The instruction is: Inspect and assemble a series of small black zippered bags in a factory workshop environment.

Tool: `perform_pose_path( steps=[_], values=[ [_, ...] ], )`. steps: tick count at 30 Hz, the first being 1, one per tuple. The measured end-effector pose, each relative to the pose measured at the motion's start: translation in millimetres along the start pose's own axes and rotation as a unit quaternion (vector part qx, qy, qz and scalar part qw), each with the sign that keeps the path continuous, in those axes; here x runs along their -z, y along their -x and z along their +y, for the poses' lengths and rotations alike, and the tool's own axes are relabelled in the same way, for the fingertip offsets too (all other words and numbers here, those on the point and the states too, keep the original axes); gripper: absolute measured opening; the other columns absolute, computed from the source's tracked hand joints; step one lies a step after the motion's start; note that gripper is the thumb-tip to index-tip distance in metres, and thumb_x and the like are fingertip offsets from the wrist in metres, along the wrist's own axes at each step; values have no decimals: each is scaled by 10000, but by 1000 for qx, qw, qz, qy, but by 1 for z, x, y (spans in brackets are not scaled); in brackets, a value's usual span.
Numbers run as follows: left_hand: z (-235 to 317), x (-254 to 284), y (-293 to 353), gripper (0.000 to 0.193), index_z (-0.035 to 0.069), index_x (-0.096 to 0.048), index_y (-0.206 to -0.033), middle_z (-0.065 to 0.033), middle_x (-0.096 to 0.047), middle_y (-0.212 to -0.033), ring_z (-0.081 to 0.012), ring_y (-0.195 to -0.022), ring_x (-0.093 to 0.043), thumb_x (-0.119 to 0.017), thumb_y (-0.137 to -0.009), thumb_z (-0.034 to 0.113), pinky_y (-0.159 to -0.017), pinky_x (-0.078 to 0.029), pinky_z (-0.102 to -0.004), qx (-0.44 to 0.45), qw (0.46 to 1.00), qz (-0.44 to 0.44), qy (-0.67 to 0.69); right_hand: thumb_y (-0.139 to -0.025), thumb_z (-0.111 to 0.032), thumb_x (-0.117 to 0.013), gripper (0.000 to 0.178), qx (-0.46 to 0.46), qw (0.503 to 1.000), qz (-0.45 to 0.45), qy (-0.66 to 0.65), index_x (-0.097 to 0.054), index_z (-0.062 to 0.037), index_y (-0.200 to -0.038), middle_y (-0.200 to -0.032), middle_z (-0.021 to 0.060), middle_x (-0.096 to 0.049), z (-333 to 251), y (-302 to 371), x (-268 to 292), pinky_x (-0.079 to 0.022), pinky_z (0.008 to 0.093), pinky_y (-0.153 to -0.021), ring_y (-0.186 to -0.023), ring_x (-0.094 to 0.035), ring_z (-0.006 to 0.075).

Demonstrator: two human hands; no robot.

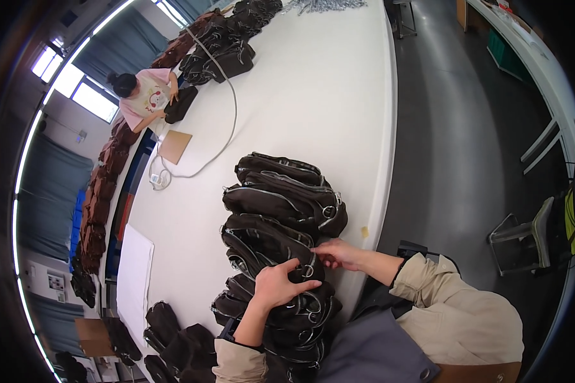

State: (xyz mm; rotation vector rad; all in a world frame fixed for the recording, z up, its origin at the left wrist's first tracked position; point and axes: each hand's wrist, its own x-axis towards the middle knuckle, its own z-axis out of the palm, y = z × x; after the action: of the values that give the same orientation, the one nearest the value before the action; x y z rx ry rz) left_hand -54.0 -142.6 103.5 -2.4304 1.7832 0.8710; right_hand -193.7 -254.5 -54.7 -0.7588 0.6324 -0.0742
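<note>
A row of dark zippered bags with silver zips and metal rings stands packed along the white table in front of me. My left hand (278, 285) rests on a dark bag (268, 241) in the middle of the row, thumb and fingers apart. At that bag's right end, near a metal ring (308, 270), my right hand (340, 254) has its fingertips pinched on the bag's edge. What exactly lies between those fingertips is too small to make out. More dark bags (281, 191) stand just beyond, and others (300, 332) lie nearer, partly under my left forearm.
Across the white table (313, 96), a person (145, 96) handles a dark bag. A grey cable (235, 108) loops over the table near a brown board (175, 147). White sheets (134, 268) and more bags (179, 341) lie at left. A chair (524, 236) stands at right.
</note>
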Motion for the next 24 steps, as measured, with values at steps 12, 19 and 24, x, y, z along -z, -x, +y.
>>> perform_pose_path(
  steps=[12,19,24],
  values=[
    [-18,-11,-17,435,36,-652,-856,-204,-615,-714,-400,-700,-607,-483,-980,416,-643,-457,-435,9,983,99,156,-786,-169,-749,174,558,679,224,421,-627,-66,-715,-651,47,-551,-39,61,-63,-438,305,-456,-525,-573,193],
    [2,20,-39,468,9,-649,-791,-200,-599,-654,-385,-646,-600,-534,-952,434,-617,-462,-435,8,987,105,125,-806,-228,-693,187,528,620,45,578,-577,-95,-744,-709,43,-562,-7,47,-55,-499,359,-528,-623,-615,233],
    [24,18,-19,267,91,-652,-1027,-116,-693,-1018,-302,-894,-667,-688,-831,268,-758,-505,-412,-34,987,119,-101,-873,-276,-654,226,409,801,-4,438,-673,-65,-794,-740,67,-653,-5,64,-25,-501,351,-577,-659,-638,243]
  ],
)
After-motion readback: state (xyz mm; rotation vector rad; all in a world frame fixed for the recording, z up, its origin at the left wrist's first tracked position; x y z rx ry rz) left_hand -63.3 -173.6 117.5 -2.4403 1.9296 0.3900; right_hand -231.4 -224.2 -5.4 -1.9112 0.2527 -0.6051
